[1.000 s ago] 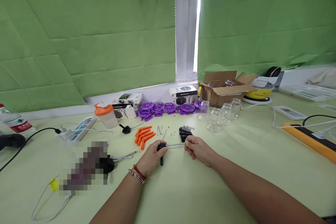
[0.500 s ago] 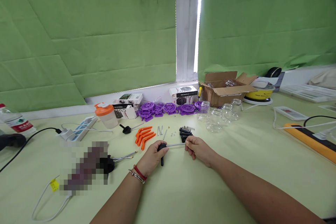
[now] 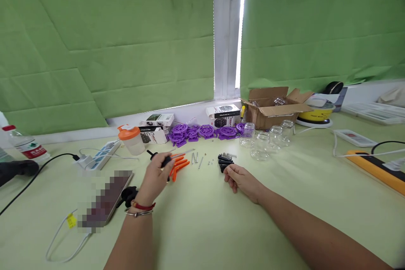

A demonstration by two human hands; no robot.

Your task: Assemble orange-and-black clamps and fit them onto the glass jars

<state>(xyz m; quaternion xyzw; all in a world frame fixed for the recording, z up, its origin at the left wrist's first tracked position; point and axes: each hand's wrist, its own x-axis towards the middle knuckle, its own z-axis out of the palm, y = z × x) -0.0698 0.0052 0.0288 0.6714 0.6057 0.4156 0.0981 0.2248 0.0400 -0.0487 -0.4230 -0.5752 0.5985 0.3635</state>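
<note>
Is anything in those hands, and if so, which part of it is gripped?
The left hand holds a metal rod by its black end piece. The right hand looks closed, but whether it holds anything can't be told.

Letters "CU" — readable on the lower left carton [image 3: 155,136].

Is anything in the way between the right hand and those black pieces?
Nothing visible stands between them: the right hand is at the near side of the black pieces; contact is unclear. The springs show at their far side.
</note>
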